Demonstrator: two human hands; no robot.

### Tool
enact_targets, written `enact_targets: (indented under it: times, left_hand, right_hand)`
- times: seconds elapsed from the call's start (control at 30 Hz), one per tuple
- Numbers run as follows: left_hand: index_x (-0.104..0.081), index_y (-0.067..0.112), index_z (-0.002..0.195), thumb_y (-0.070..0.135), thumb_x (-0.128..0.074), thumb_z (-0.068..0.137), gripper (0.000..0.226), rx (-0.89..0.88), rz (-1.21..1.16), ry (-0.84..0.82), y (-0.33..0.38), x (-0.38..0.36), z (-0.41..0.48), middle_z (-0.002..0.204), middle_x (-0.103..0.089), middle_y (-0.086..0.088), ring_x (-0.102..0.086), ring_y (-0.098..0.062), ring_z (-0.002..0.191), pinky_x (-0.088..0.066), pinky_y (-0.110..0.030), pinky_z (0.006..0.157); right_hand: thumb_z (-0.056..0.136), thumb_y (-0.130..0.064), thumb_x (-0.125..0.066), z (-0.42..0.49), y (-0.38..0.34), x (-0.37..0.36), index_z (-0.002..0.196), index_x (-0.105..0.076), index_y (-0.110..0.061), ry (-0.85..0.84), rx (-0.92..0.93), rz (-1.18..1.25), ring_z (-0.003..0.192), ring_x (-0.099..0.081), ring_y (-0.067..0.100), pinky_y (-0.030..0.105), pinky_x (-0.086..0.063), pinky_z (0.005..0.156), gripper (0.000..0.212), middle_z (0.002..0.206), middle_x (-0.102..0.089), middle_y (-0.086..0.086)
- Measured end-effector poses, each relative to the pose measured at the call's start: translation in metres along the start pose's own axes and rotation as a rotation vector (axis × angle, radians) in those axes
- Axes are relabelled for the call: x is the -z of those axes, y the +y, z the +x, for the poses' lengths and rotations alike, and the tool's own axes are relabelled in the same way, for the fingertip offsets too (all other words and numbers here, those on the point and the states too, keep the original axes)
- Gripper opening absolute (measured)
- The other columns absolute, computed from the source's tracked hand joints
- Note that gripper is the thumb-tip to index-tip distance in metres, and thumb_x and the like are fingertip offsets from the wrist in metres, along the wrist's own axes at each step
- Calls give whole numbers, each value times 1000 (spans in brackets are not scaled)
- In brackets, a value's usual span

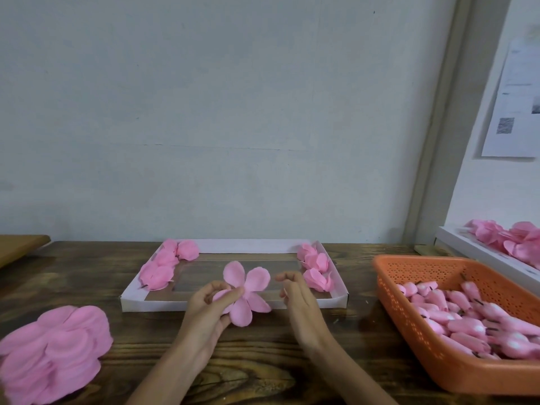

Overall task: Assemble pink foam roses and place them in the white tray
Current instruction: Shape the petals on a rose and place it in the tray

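L hand (209, 302) holds a pink petal piece (248, 290) over the tray's (233, 304) front rim; R hand (295, 296) is free beside it.
Petal piece: matte pink foam, 5 rounded lobes fanned from one centre, edges slightly curled. L grip pinches it near the centre, thumb on top, fingers under. R grip is loose, fingers part-curled, holding nothing, just right of the lobes, not touching. The tray is white and shallow and sits on the worktop (263, 363); made roses lie at its left end (162, 268) and right end (317, 268). A petal stack (55, 349) lies front-left. An orange basket (409, 323) at right holds pink buds (467, 320) w/ dark stems.
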State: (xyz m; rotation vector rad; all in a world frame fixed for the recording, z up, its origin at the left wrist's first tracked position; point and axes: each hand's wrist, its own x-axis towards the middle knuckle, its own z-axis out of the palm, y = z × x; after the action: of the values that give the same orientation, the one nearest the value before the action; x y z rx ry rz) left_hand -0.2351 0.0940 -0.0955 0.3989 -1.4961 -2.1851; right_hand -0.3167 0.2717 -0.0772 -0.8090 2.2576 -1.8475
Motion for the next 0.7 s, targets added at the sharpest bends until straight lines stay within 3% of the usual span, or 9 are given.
enact_targets:
  times: [0.1,0.2,0.27,0.37,0.47,0.53,0.7]
  left_hand:
    - [-67,5,110,21,-93,59,60,-26,-8,74,0,0,1,109,-75,-16,-77,-25,93,-63,-35,70]
    - [-65,12,124,22,-92,62,69,-51,15,105,-1,-1,1,115,-76,-13,-77,-26,102,-64,-42,80]
    - [-67,10,124,24,-92,63,68,-77,48,112,-2,-2,0,112,-77,-12,-77,-25,102,-63,-46,88]
    - [-76,5,103,31,-91,64,49,-98,108,126,-3,-5,-2,97,-79,-12,-76,-26,95,-62,-48,89]
    - [-75,4,105,24,-87,80,35,-66,83,155,-5,-6,-1,97,-80,-12,-77,-30,96,-63,-48,86]
    - [-73,4,109,21,-85,84,32,-61,48,166,-5,-6,-2,97,-80,-11,-78,-26,92,-64,-39,75]
    - [-72,8,109,18,-84,85,28,-67,39,193,-3,-6,-2,93,-81,-6,-79,-19,86,-62,-29,62]
  right_hand:
    - [111,-15,-35,-1,3,1,133,-57,-28,73,106,-125,124,-51,3,16,-39,103,33,128,-58,-17]
    - [112,-26,-39,0,1,0,149,-43,-32,135,268,-225,129,-41,-17,-1,-29,101,37,139,-48,-31]
    - [110,-38,-42,0,1,-3,142,-40,-40,165,306,-203,124,-47,-16,4,-38,97,32,129,-50,-37]
    - [105,-45,-54,-4,1,-7,115,-45,-44,120,330,-237,108,-61,-4,18,-51,84,14,111,-63,-24]
    - [103,-48,-59,-8,3,-11,116,-53,-34,38,438,-375,98,-63,2,19,-50,79,20,108,-68,-17]
    - [103,-47,-59,-10,3,-14,114,-60,-29,37,499,-426,86,-61,4,17,-43,70,22,98,-67,-16]
    - [102,-45,-62,-11,2,-15,115,-64,-30,7,528,-450,82,-63,7,32,-53,71,20,93,-68,-14]
